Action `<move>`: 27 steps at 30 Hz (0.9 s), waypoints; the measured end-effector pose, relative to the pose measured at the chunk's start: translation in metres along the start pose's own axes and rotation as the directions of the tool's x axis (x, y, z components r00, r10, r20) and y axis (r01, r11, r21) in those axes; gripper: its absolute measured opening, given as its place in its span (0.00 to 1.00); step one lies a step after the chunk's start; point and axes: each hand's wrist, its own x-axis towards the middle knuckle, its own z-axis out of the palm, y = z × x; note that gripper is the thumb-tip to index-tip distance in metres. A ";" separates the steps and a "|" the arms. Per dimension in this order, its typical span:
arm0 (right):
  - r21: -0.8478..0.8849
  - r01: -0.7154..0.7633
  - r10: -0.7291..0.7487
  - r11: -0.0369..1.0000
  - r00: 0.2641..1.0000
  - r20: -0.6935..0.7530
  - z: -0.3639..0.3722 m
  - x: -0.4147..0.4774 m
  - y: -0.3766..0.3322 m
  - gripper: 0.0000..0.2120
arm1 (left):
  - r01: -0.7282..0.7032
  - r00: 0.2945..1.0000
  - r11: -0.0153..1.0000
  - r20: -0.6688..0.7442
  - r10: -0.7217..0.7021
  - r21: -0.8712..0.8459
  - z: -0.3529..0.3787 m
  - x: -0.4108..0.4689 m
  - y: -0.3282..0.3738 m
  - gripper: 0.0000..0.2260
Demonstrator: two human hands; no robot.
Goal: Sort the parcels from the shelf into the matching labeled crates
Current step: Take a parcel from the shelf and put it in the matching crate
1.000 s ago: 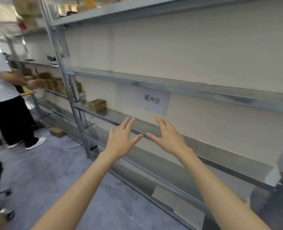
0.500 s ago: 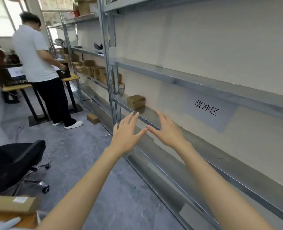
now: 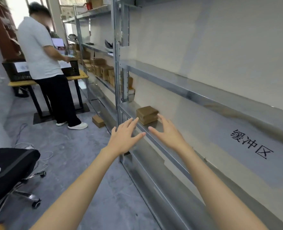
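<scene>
A small brown cardboard parcel (image 3: 147, 114) sits on the metal shelf (image 3: 167, 138) at about waist height, near an upright post. My left hand (image 3: 125, 136) and my right hand (image 3: 168, 131) are stretched out toward it, fingers straight and spread, both holding nothing. The right fingertips are just beside the parcel's right edge; whether they touch it I cannot tell. The left hand is short of it, in front of the shelf edge. Further down the rack stand several more brown parcels (image 3: 102, 68). Black labeled crates (image 3: 16, 70) stand on a table at the far left.
A person (image 3: 46, 63) in a white shirt stands at the yellow-topped table (image 3: 77, 77) by the rack. A parcel (image 3: 98, 121) lies on the floor near the post. A black office chair (image 3: 8, 170) is at lower left. A paper sign (image 3: 251, 143) hangs on the wall.
The view has swung left along the rack and closer to the lone parcel. Both hands stay open and are now much nearer to it.
</scene>
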 end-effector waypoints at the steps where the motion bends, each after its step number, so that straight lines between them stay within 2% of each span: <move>1: 0.014 -0.008 0.008 1.000 1.000 0.003 0.002 0.018 0.005 0.38 | 0.004 1.000 1.000 0.001 -0.004 0.004 0.002 0.017 -0.005 0.32; 8: 0.056 -0.052 0.051 0.997 0.999 0.014 0.020 0.115 0.034 0.37 | 0.035 0.997 0.997 0.071 -0.030 -0.070 0.025 0.112 -0.042 0.33; 16: 0.048 -0.207 0.204 0.977 0.977 0.066 0.063 0.203 0.075 0.43 | 0.008 0.985 0.993 0.173 0.012 -0.117 0.063 0.224 -0.093 0.34; 22: 0.041 -0.412 0.403 0.910 0.904 0.140 0.109 0.271 0.097 0.48 | -0.055 0.950 0.993 0.300 0.083 -0.102 0.084 0.323 -0.138 0.38; 27: 0.103 -0.553 0.528 0.827 0.826 0.199 0.154 0.323 0.107 0.54 | -0.127 0.890 0.989 0.431 0.149 -0.080 0.110 0.399 -0.175 0.44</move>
